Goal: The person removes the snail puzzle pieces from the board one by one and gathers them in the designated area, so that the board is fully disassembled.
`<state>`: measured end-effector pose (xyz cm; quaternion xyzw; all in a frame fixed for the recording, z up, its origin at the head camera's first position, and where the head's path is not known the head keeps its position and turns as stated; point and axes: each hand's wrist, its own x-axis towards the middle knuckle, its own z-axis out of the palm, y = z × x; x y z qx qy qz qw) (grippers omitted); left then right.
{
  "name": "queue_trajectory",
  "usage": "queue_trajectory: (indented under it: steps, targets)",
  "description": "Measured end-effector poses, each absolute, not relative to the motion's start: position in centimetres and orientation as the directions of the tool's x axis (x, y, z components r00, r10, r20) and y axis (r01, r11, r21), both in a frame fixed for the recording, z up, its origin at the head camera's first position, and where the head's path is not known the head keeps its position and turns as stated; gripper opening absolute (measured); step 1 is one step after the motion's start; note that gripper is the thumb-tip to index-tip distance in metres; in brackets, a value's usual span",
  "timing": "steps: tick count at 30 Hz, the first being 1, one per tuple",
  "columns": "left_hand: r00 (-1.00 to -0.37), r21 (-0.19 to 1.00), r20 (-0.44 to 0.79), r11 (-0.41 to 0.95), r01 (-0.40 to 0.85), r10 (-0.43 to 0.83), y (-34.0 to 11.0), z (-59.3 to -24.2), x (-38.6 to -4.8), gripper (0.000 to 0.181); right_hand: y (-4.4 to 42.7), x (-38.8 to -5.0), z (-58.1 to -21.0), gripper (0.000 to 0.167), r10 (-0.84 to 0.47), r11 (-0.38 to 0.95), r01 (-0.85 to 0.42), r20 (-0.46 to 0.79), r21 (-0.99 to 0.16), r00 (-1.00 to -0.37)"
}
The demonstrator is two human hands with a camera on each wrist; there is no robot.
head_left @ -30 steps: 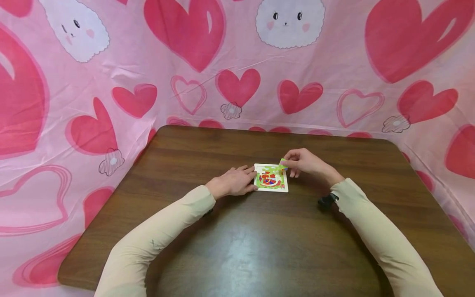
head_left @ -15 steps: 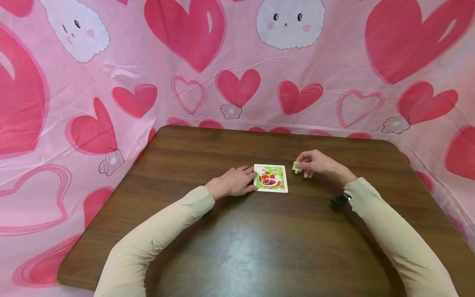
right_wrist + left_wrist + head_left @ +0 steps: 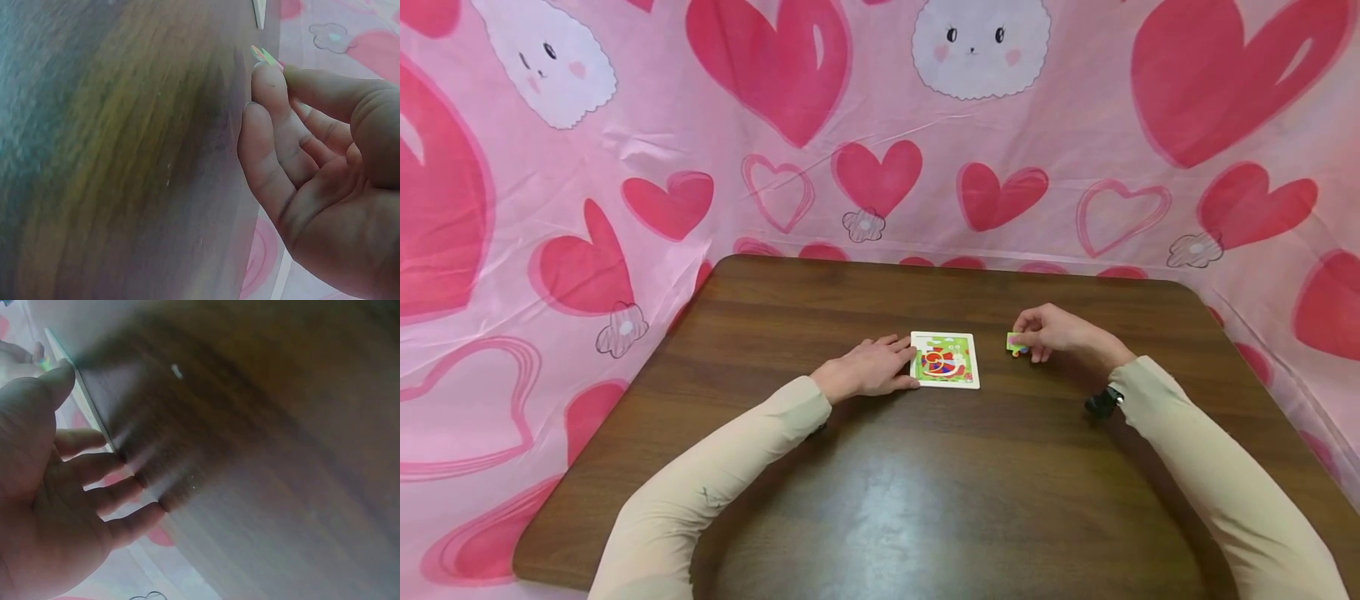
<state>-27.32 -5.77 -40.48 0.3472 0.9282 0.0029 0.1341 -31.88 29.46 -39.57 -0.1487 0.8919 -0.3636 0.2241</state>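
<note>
A small square jigsaw puzzle (image 3: pixel 951 385) with a white frame lies on the table, showing a red, blue and green picture, perhaps a snail. My left hand (image 3: pixel 871 368) rests at its left edge, fingers spread and touching the frame. In the left wrist view the thumb (image 3: pixel 61 381) lies against the frame's edge. To the right of the frame, my right hand (image 3: pixel 1060 331) pinches a green puzzle piece (image 3: pixel 1013 342) between thumb and fingertips. The right wrist view shows that piece (image 3: pixel 267 56) edge-on at the fingertips, apart from the frame (image 3: pixel 260 14).
The brown wooden table (image 3: pixel 880 483) reaches around both arms. Behind it and at both sides hangs a pink cloth (image 3: pixel 895 108) printed with hearts. A black wrist device (image 3: pixel 1103 402) sits at the right cuff.
My right hand has moved right, away from the puzzle, carrying the green piece from the frame's upper right corner to the table area beside it. The left hand has stayed in place.
</note>
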Motion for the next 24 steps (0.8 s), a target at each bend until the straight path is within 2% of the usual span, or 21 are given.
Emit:
queue_trajectory:
  steps: [13,24]
  targets:
    - [-0.719,0.077,-0.235,0.75,0.657,0.654,-5.74,-40.46,-27.37,0.072,29.41,-32.44,-39.97,0.021,-0.414,0.765,-0.157,-0.29,-0.625,-0.863]
    - [-0.712,0.059,-0.246,0.744,0.666,0.657,-5.56,-40.49,-27.39,0.072,28.65,-32.47,-39.83,0.026,-0.361,0.83,-0.165,-0.286,-0.534,-0.888]
